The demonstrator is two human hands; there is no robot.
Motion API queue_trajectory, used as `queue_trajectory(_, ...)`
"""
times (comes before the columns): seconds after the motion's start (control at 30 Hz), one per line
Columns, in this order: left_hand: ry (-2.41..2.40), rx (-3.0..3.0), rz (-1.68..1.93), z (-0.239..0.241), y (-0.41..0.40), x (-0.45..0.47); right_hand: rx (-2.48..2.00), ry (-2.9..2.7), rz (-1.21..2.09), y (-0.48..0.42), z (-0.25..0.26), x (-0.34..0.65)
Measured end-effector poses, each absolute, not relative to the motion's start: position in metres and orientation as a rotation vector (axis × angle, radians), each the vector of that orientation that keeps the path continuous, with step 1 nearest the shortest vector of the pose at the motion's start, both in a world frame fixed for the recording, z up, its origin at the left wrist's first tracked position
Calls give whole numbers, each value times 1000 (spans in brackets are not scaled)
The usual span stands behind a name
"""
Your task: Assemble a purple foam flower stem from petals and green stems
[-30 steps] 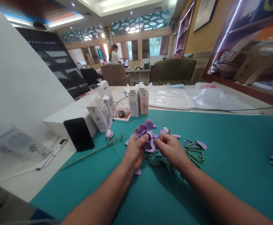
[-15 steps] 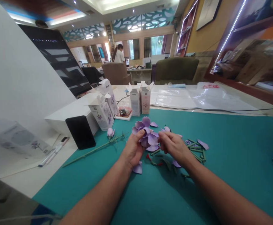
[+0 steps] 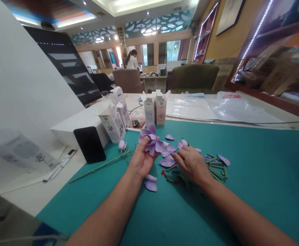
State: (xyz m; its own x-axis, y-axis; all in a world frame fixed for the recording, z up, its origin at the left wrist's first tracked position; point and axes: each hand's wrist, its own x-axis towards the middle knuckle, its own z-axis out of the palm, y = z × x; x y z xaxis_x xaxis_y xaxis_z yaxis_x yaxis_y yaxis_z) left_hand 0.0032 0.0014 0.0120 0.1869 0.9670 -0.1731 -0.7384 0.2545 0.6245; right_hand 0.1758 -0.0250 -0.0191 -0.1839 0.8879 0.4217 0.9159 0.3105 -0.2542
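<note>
Foam flower (image 3: pixel 150 140) pinched by left hand (image 3: pixel 140 162), right hand (image 3: pixel 192 164) bunched by petals (image 3: pixel 167 162) — teal mat (image 3: pixel 254 191) open rightward

A black phone (image 3: pixel 89 145) leaned against a white box (image 3: pixel 72 128), with two markers (image 3: pixel 59 165) lying near it. Open printed cartons (image 3: pixel 149 109) stood beside clear plastic sheets (image 3: pixel 211 109). Farther off, a person (image 3: pixel 132 61) stood at a desk (image 3: pixel 152 79), past a brown armchair (image 3: pixel 129 81) and a green armchair (image 3: pixel 194 77).

Office with desk (image 3: pixel 152 78), olive armchair (image 3: pixel 194 78)
</note>
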Motion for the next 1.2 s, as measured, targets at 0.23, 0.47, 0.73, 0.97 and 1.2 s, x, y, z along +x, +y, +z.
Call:
queue_trajectory(0.23,617,569,1130,4,-3,8,-1450,-1707,474,-23,-13,181)
queue_trajectory(0.47,620,724,1087,3,-8,16,-1219,-1342,952,-21,-10,175)
queue_trajectory(0.73,615,724,1045,5,-10,18,-1229,-1326,951,-20,-8,175)
queue_trajectory(0.97,575,685,937,4,-11,17,-1195,-1427,970,-18,-6,176)
queue_trajectory(1.2,621,635,971,6,-8,13,-1676,-1640,350,5,-14,237)
